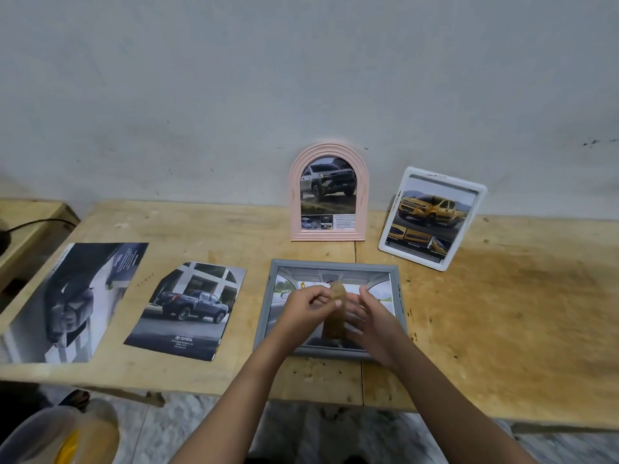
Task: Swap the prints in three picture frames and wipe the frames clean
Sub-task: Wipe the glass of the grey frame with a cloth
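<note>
Lower left corner: a translucent container (60, 433), too blurred to identify.
Left of the picture: a large dark print (77, 299) lies flat on the wooden table (519, 313).
Left of centre: a loose print of a blue truck (187, 309) lies flat, just beside the grey frame.
Centre: the grey frame (335, 264) lies flat on the table with a car-interior print inside.
Left hand (308, 306): above the grey frame, thumb and fingertips pinching the top of a tan cloth (335, 324) that hangs down towards the glass.
Right hand (371, 316): fingers straight and spread, holding nothing, just beside the cloth; whether it touches the cloth cannot be told.
Upper centre: a pink arched frame (294, 195) stands upright against the wall, holding a truck print.
Upper right of centre: a white frame (415, 259) leans tilted against the wall, holding a yellow truck print.
</note>
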The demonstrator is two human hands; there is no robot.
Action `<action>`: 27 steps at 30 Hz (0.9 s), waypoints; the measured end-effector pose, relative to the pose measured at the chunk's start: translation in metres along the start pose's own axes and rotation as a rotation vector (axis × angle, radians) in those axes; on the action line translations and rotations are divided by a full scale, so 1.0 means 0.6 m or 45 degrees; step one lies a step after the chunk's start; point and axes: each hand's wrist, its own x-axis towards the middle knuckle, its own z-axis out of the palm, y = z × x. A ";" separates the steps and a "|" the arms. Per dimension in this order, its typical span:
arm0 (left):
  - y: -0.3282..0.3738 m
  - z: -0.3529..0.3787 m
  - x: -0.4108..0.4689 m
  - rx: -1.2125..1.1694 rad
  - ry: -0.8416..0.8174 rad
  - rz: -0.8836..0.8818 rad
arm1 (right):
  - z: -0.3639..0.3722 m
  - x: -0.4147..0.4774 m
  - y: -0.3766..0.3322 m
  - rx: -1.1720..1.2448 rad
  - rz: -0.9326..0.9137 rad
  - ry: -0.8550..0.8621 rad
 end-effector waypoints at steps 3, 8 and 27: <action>0.003 -0.001 -0.012 0.079 -0.035 0.030 | 0.015 0.010 -0.007 0.129 0.100 -0.100; -0.015 -0.026 -0.027 0.322 -0.103 0.137 | 0.048 0.032 -0.002 0.334 0.270 -0.096; -0.213 -0.099 -0.094 0.271 0.690 -0.476 | 0.168 0.163 0.019 -0.747 -0.380 0.130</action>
